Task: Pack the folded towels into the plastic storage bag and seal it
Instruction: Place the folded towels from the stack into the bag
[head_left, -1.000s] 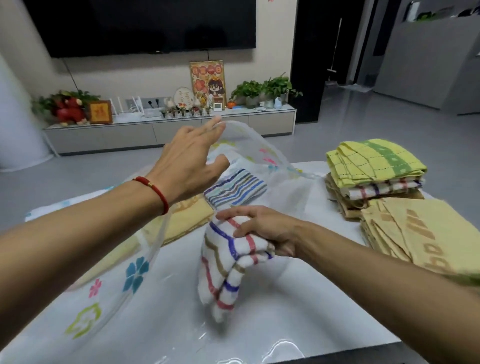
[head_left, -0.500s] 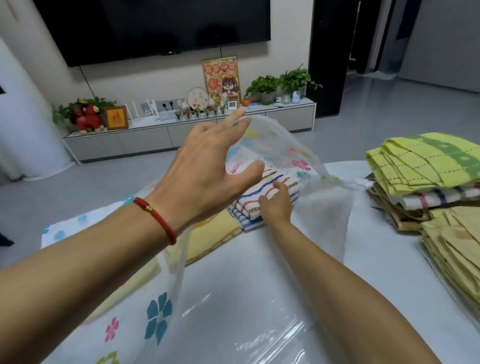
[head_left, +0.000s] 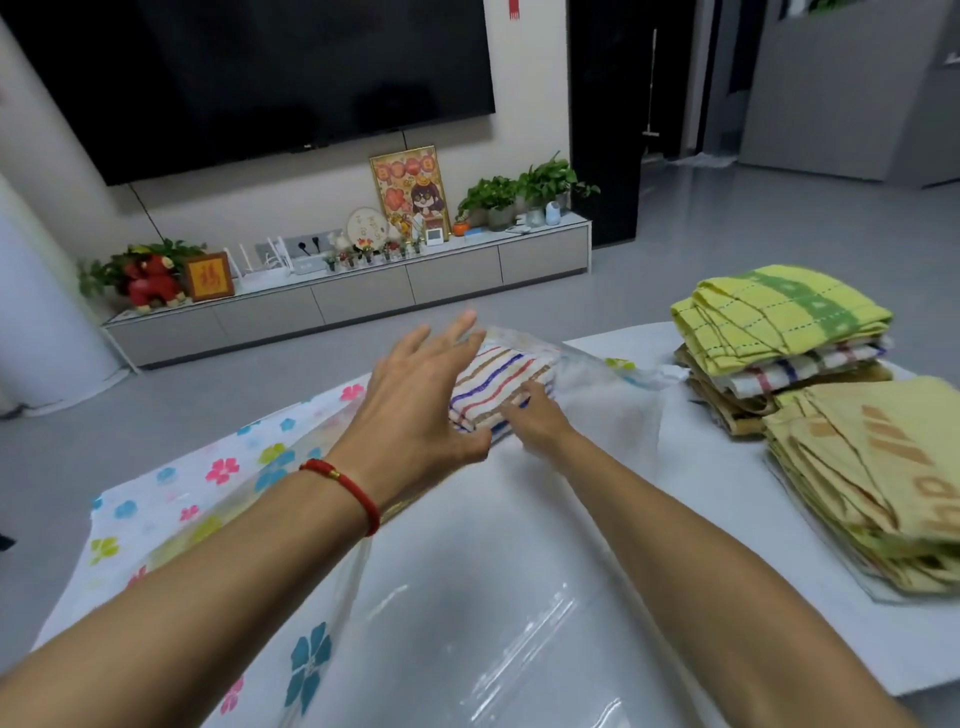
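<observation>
My left hand (head_left: 415, 410) is spread flat w/ fingers straight, resting on top of the plastic storage bag (head_left: 457, 613), which lies across the bench (head_left: 727, 499). My right hand (head_left: 535, 421) is reaching inside the bag's mouth, fingertips against the near edge of the striped towel (head_left: 498, 384); can't tell if it's pinching it or just pushing tbh, fingers are mostly hidden. That towel sits folded inside the bag at the far end, on top of another striped one. A yellowish towel shows thru the flower-print side of the bag, under my left wrist. Rest of the folded towels are off to my right on the bench: yellow-green stack (head_left: 779, 317) at the back, tan stack (head_left: 872, 478) nearer me.
</observation>
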